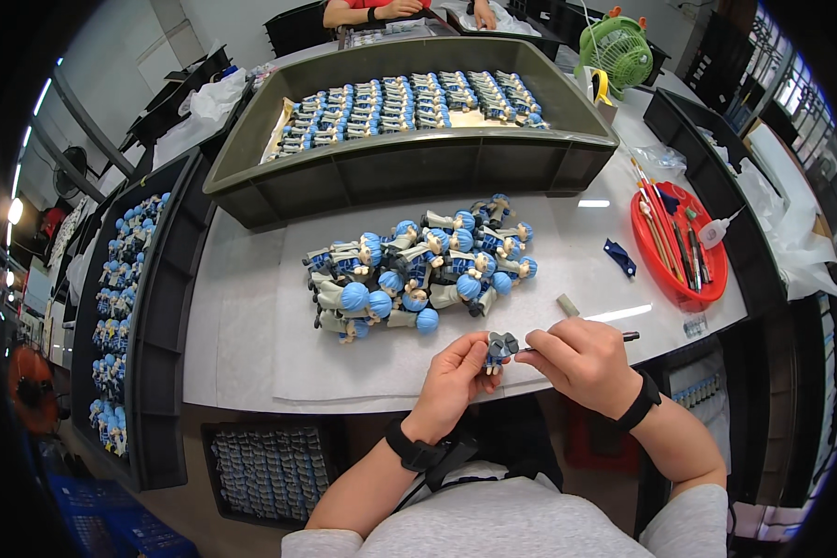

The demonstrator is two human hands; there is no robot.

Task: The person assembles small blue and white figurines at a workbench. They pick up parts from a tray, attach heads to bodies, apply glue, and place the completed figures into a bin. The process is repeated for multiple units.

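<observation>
Near the table's front edge, my left hand (pixel 458 370) pinches a small figurine (pixel 500 348) with dark grey and blue parts. My right hand (pixel 581 365) is closed around a slim dark pen (pixel 631 337), whose back end sticks out to the right. The pen's front end is at the figurine, though its tip is too small to make out. Beyond my hands lies a heap of blue-haired figurines (pixel 428 265), mostly on their sides. A small grey-green block (pixel 567 305) rests just past my right hand.
A large grey-green tray (pixel 418 167) with rows of figurines stands behind the heap. On the right are a red dish (pixel 644 244) of brushes and a dark blue piece (pixel 619 259). A black tray (pixel 149 409) flanks the left. Someone's hands (pixel 400 9) work opposite.
</observation>
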